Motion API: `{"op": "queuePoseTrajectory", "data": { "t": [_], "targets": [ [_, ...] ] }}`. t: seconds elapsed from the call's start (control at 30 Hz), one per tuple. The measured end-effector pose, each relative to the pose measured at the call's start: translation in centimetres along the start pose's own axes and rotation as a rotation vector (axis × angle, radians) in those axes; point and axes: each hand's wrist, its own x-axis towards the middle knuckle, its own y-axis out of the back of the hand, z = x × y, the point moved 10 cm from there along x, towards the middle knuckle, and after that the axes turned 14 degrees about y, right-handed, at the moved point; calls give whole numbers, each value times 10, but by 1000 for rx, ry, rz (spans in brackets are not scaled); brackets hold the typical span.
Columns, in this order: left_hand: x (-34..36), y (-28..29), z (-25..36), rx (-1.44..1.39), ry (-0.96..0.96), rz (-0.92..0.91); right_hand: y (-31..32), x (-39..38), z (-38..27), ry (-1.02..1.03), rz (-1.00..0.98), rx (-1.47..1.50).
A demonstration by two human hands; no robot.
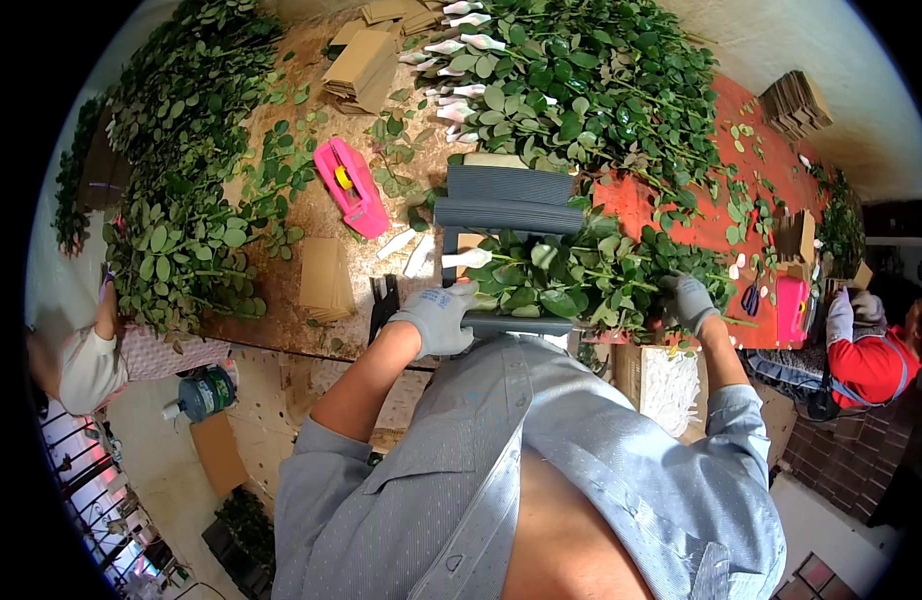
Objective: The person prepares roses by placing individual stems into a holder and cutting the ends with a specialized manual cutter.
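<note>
My left hand [436, 322], in a grey glove, has curled fingers at the near left end of a dark padded holder [516, 323]; what they grip is hidden. Leafy rose stems [561, 280] lie across the holder, with a white-sleeved bud [466, 257] at their left end. My right hand [686, 300], also gloved, is closed on the stems toward their right end. Just beyond them are dark ridged padded flaps [506, 215]. To the left lie a pink tape dispenser [349, 187], pale strips [416, 255] and cardboard sheets [321, 275].
Leafy bundles [581, 90] cover the back and left. Cardboard stacks [359, 70] stand on the worktable [261, 330]. Scissors [751, 295] and a second pink dispenser [789, 308] lie right. A co-worker in red [871, 365] is at the right, another person [86, 365] at the left.
</note>
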Motion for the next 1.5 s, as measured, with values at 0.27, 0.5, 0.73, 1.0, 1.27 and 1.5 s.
{"op": "queuePoseTrajectory", "data": {
  "t": [0.27, 0.5, 0.73, 1.0, 1.27, 1.5],
  "targets": [
    [-4, 0, 0, -27, 22, -11, 119, 70, -172, 24, 133, -420],
    [5, -5, -1, 1, 7, -51, 37, 203, -282, 445, 232, -143],
    [2, -1, 3, -56, -37, -76, 1, 221, -288, 543, -2, -64],
    [28, 59, -38, -253, -73, 283, -11, 219, -278, 562, 46, 107],
    [62, 28, -43, 165, -44, 325, -19, 229, -275, 518, 14, 130],
    [42, 53, -122, 224, 253, 276, -21, 228, -277, 519, 66, 103]
  ]
}}
